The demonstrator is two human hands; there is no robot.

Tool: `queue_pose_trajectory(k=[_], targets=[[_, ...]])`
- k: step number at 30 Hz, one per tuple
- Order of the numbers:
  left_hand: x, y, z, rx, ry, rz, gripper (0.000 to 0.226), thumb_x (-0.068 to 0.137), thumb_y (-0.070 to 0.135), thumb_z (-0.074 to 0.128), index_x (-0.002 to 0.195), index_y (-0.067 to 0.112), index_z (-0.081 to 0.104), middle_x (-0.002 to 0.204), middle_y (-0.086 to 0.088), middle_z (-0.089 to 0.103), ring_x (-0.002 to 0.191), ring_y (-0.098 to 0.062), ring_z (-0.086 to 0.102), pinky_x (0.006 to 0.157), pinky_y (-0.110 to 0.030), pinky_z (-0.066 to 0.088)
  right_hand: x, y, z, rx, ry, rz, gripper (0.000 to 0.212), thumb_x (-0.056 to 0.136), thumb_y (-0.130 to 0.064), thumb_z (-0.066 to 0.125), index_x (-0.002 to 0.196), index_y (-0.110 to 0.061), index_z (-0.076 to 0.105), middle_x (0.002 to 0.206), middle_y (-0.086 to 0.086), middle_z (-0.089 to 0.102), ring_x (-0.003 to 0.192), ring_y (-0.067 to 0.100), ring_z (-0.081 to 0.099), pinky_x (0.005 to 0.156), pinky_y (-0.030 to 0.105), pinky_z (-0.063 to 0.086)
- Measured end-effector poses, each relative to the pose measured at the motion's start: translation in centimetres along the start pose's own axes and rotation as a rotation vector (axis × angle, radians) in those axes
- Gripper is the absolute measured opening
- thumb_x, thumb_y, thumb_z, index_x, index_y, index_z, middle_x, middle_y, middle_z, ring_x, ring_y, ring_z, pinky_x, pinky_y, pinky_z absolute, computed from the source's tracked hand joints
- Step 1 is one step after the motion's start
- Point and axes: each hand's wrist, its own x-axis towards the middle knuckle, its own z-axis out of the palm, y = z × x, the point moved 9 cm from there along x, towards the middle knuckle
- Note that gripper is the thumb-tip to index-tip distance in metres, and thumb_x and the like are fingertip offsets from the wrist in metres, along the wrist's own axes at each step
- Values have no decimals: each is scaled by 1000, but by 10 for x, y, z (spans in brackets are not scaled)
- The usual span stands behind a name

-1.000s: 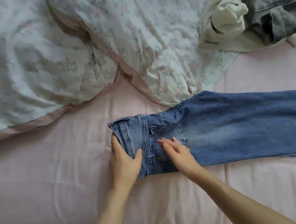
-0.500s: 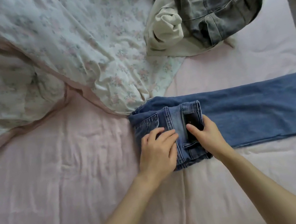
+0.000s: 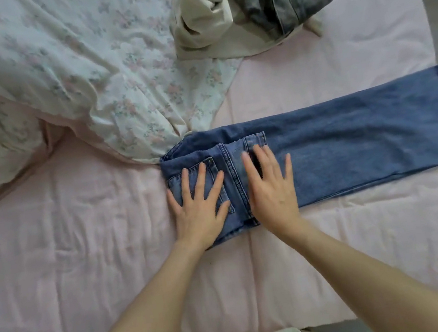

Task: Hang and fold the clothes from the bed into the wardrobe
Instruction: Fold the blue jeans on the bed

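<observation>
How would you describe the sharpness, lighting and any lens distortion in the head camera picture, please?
Head view: soft, even daylight, no glare or hard shadows; the right hand is slightly motion-blurred at the fingertips, while the left hand and blue jeans look sharp; wide-angle bending curves the pink sheet near the edges.

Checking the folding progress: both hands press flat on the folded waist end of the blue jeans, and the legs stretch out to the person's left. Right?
Not quite. The head view shows the left hand and right hand flat on the folded waist end of the blue jeans, but the legs stretch out to the person's right.
</observation>
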Motion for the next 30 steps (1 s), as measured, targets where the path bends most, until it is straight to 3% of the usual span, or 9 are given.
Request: queue_pose_trajectory(k=[3,6,8,14,18,21,25,28,30], targets=[[-20,-21,-43,-295,365,-56,64,87,17,63,145,18,36,154,-16,23,142,-37,20,115,-50,20,-41,-36,9,26,-12,-282,48,81,-13,48,127,-1,57,136,22,50,129,38,44,98,62,38],[-18,-65,-34,-768,301,-347,79,86,10,64,151,16,20,149,-11,33,136,-27,34,114,-35,25,-78,-61,38,-32,-187,-450,63,81,-40,48,137,-11,48,142,18,44,134,39,38,98,68,33],[-4,-70,-25,-1000,149,-366,90,85,7,65,152,22,7,150,-5,35,134,-21,40,112,-41,33,-86,-67,55,-94,-289,-437,85,69,-59,60,143,-25,36,147,16,38,136,41,33,99,74,23],[8,-59,-62,-649,95,-220,93,78,25,70,144,53,12,136,-1,42,118,-15,46,94,-25,36,-65,-68,50,0,-264,-224,88,56,-61,75,134,-28,51,137,12,52,126,40,47,94,73,31],[-2,-28,-100,-701,240,-166,87,81,25,70,141,54,14,111,6,58,90,-19,61,86,-35,51,-61,-52,25,241,-179,-170,79,57,-39,83,127,-9,58,127,12,59,118,37,56,92,67,40],[1,-2,-120,-949,299,-183,70,89,14,62,146,32,26,101,-4,64,77,-29,66,71,-43,58,-56,-18,-2,636,-132,-63,67,72,-16,67,135,-6,47,137,10,51,128,25,48,107,54,33],[9,60,-142,-981,361,-2,37,95,2,49,127,18,45,117,5,58,106,-10,60,86,-26,52,-47,43,-30,1051,-73,243,61,81,-2,48,132,-35,39,128,-9,53,118,11,51,97,17,38],[18,124,-138,-885,279,164,42,92,-3,50,127,19,48,134,11,49,118,1,50,94,-10,39,-45,92,-55,1118,54,336,52,79,-7,43,125,-31,45,106,-20,60,93,-2,55,79,5,41],[25,163,-129,-765,221,280,47,90,-1,53,134,16,48,145,12,38,127,4,39,106,-16,33,-51,129,-63,1148,128,401,39,77,-10,43,110,-29,52,91,-16,64,79,3,57,71,8,42]])
